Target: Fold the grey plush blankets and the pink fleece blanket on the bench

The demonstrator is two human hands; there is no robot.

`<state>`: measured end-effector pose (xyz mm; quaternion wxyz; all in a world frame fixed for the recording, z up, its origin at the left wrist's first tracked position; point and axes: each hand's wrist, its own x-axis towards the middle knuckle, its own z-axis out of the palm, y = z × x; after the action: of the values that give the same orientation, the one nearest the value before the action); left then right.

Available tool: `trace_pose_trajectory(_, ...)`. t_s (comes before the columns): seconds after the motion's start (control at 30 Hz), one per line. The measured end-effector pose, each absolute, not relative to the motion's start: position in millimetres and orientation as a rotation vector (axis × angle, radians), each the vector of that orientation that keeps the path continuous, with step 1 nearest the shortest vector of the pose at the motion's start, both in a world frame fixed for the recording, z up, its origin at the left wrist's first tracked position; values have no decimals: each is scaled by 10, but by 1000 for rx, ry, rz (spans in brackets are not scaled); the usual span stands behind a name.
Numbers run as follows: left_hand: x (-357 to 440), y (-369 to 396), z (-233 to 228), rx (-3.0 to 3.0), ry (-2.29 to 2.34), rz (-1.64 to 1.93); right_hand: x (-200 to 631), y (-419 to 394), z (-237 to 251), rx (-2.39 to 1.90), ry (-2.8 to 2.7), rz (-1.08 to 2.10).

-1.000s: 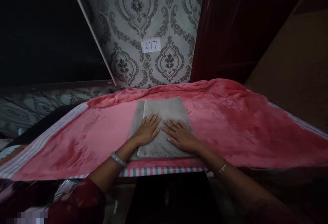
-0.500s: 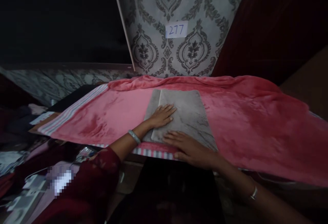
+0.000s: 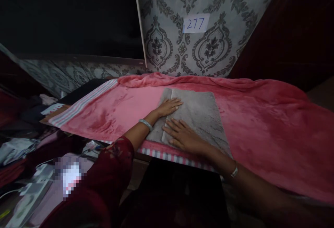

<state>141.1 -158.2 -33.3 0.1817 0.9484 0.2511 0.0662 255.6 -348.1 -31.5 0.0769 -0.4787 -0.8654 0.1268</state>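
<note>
The left hand (image 3: 167,107) lies flat, fingers spread, on the far left edge of one folded grey towel (image 3: 200,116); the right hand (image 3: 182,137) lies flat just nearer, on its near left corner. Neither grasps it. The towel's long axis runs near to far, its bulk right of both hands, on one pink blanket (image 3: 261,123), below one "277" label (image 3: 195,23).

A tabletop is covered by a soft pink blanket (image 3: 255,116) with a striped edge (image 3: 169,157) along the near side. The blanket is bunched up at the back by the wall. A folded grey cloth (image 3: 200,113) lies flat on the blanket, near the front edge.
</note>
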Motion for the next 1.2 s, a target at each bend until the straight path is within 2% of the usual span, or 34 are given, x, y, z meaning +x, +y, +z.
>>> trace_pose_trajectory(0.17, 1417, -1604, -318, 2708, 751, 198, 2339, -3897, -137, -1208, -2613, 648)
trace_pose_trajectory(0.3, 1416, -1629, -322, 2730, 773, 237, 2522, -3813, 95, -1026, -2425, 863)
trace_pose_trajectory(0.47, 1410, -1674, -335, 2759, 805, 346, 3154, -3240, 1, -1484, -2114, 285)
trace_pose_trajectory(0.57, 1394, -1703, -321, 2745, 838, 407, 3353, -3077, -239, -1788, -2199, 170)
trace_pose_trajectory(0.7, 1369, -1713, -317, 2737, 835, 502, 3304, -3172, -400, -1844, -2301, 133)
trace_pose_trajectory(1.03, 1327, -1675, -384, 2704, 828, 676, 2935, -3648, -217, -1569, -2465, 409)
trace_pose_trajectory(1.2, 1326, -1644, -369, 2735, 839, 656, 2813, -3942, -132, -1259, -2447, 701)
